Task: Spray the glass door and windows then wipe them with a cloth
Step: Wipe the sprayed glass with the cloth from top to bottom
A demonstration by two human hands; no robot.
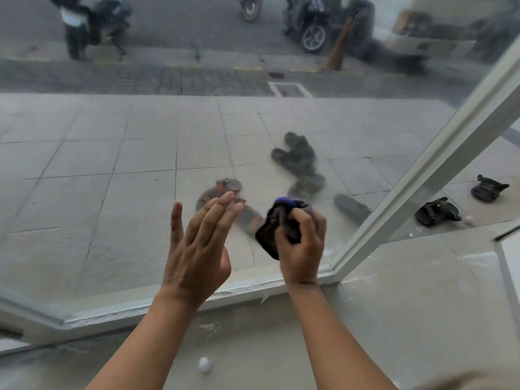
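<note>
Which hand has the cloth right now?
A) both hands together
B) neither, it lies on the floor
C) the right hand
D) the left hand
C: the right hand grips the bunched dark cloth, while the left hand is open with straight fingers and holds nothing.

Dusty floor [394, 319], hazy window [70, 249] in white frame [439, 164], tiled pavement [140, 142], sandals [298, 156], motorbikes [312, 23]

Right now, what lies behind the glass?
Through the glass: sandals on a tiled pavement, then a road with motorbikes and a cone. The left hand and the cloth in the right hand cover part of a brown sandal.
</note>
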